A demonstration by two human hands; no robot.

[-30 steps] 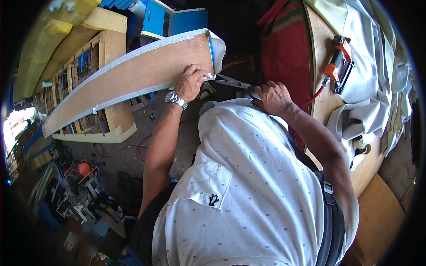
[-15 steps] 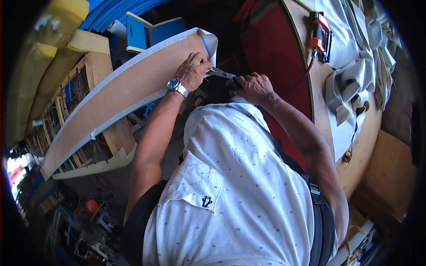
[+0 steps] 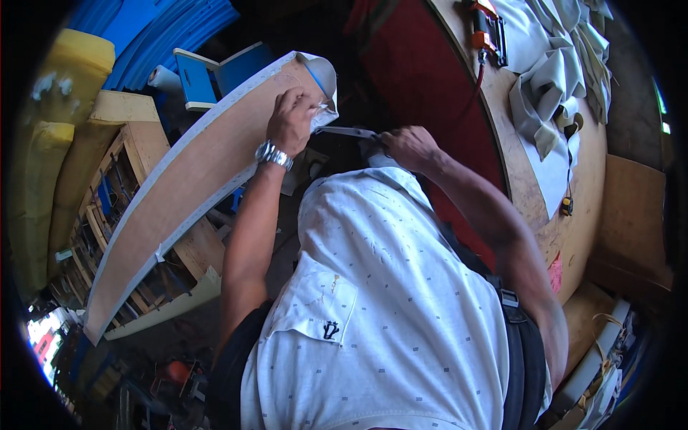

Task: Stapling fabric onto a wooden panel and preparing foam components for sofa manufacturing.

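While the long brown board point(image 3: 193, 179) rests at a slant across the left of the view, its far end wrapped in pale grey fabric point(image 3: 324, 75), the left hand point(image 3: 290, 122) lies on that end with its fingers curled together and pinching the fabric edge against the board. A metal wristwatch point(image 3: 273, 154) sits on the left wrist. The right hand point(image 3: 407, 145) is closed around the handles of a pair of scissors point(image 3: 349, 132), fingers folded tightly, and the blades point left toward the pinched fabric, with their tips just beside the left hand's fingertips (whether the blades touch the fabric cannot be told). Both forearms rise from the lower edge, on either side of a white dotted shirt point(image 3: 387, 301) that fills the middle of the view. To the right stands a wooden worktable point(image 3: 573, 215) carrying a heap of grey fabric pieces point(image 3: 555, 79) and an orange and black power tool point(image 3: 489, 25). Behind the board are yellow foam blocks point(image 3: 68, 93), blue foam sheets point(image 3: 165, 29) and a wooden frame point(image 3: 115, 186).
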